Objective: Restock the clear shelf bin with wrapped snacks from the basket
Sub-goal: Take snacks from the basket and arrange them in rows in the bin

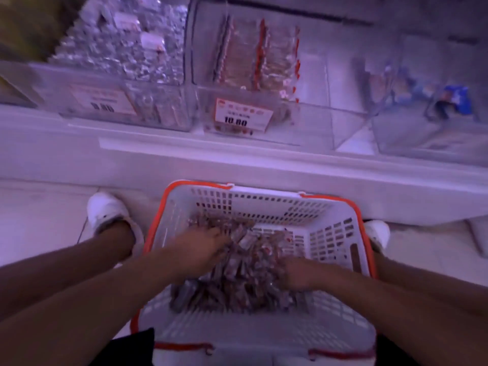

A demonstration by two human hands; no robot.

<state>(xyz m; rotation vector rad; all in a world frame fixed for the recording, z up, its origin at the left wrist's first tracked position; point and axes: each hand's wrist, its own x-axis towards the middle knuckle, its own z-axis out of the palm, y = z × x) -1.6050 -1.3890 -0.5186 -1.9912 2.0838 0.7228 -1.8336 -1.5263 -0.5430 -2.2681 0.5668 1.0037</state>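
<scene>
A: Where are the wrapped snacks (237,276)?

B: Heaped in the white basket (335,233) with the orange rim, low in the middle of the frame, on the floor in front of the shelf. The pile covers most of the basket's bottom.

A: And the hands?

B: Both are down in the basket. The left hand (200,249) lies on the left side of the pile, its fingers (220,240) reaching into the wrappers. The right hand (298,276) is on the right side of the pile, buried among them.

A: Are they gripping anything?

B: The picture is blurred with motion, so I cannot tell for either hand whether the fingers are apart or closed round snacks. They touch the pile; more than that does not show.

A: What about the clear shelf bin (264,107)?

B: Upper middle of the frame, on the white shelf (158,154). It holds a few rows of red-edged packets (253,56) toward the back, and its right part is bare. A price tag (241,116) reading 10.80 sits on its front.

A: Neighbours?

B: To the left, a clear bin full of silvery wrapped sweets (124,46). To the right, another clear bin (427,114) with a few blue packets (454,100). White shoes (108,212) show at either side of the basket.
</scene>
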